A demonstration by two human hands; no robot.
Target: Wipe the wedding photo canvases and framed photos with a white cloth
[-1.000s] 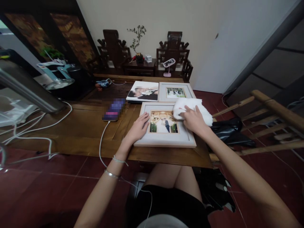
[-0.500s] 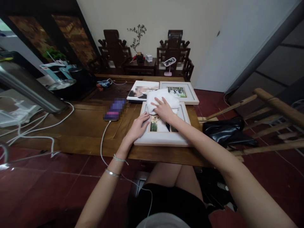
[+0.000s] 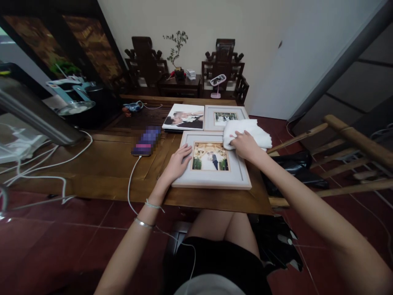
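A white-framed photo [image 3: 211, 178] lies flat near the front edge of the wooden table [image 3: 101, 164]. My left hand [image 3: 178, 162] rests on its left border with fingers flat, pressing it down. My right hand [image 3: 245, 145] is at the frame's upper right corner, pressing on a bunched white cloth [image 3: 254, 133] with fingers curled over it. Behind lie a second white-framed photo [image 3: 224, 118] and a frameless photo print [image 3: 184, 116].
A phone [image 3: 147, 140] on a white charging cable [image 3: 132, 180] lies left of the frame. White cords trail across the table's left side. A black bag [image 3: 291, 172] and wooden chair rails [image 3: 344, 164] stand to the right. Dark chairs and a small plant line the far wall.
My right hand swept the cloth from the frame's upper right to its top middle, then back to the upper right corner. My left hand stayed on the frame.
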